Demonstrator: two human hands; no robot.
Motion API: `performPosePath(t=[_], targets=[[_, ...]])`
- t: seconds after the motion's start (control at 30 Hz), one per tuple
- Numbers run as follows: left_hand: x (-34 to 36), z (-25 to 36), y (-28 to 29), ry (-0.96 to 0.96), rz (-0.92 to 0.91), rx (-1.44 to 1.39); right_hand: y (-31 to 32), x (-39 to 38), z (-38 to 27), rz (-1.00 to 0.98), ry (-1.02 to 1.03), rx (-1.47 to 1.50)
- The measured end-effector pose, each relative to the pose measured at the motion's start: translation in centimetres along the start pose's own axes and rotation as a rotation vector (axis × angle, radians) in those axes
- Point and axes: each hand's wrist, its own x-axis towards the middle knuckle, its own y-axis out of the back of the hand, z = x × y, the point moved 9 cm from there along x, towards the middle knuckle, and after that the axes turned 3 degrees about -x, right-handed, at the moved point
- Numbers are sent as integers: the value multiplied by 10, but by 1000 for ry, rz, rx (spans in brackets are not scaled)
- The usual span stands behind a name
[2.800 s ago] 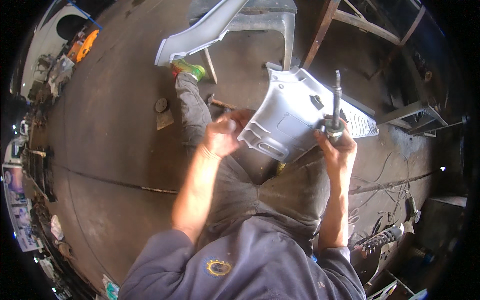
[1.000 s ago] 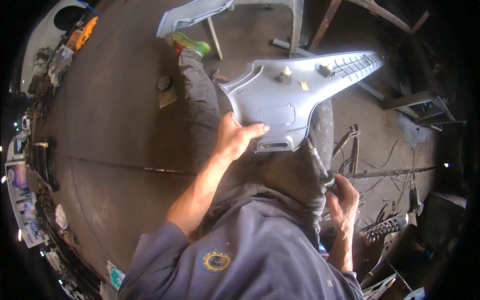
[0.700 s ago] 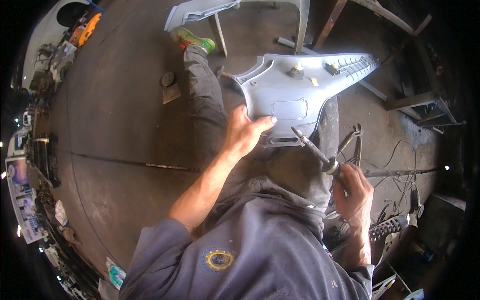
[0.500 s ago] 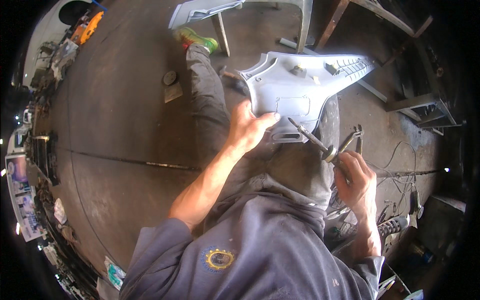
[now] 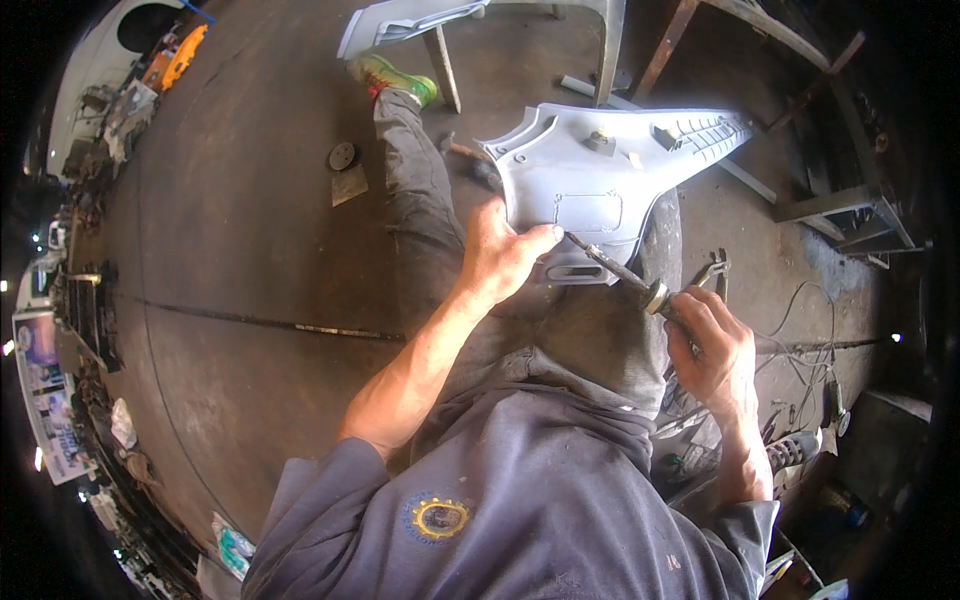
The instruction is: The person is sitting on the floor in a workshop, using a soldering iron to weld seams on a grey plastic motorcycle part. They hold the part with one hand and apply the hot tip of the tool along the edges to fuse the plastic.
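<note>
Grey panel [image 5: 600, 172], upper centre-right, over right leg [image 5: 664, 255], presumably for support | left hand [image 5: 500, 258], centre, clamped on near-left edge, likely steadying | right hand [image 5: 712, 345], centre-right, apart from left, closed round pointed tool [image 5: 622, 273], tip near left thumb; contact unclear.

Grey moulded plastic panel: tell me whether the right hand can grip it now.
Probably not directly: the right hand is wrapped around a long metal-shafted tool, which points toward the panel.
</note>
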Motion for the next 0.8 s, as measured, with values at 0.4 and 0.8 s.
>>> performPosePath(t=[0.4, 0.8], targets=[[4, -7, -1, 97, -42, -46, 8, 15, -10, 83, 176, -304], [10, -17, 0, 77, -39, -144, 16, 44, 7, 79, 265, -364]])
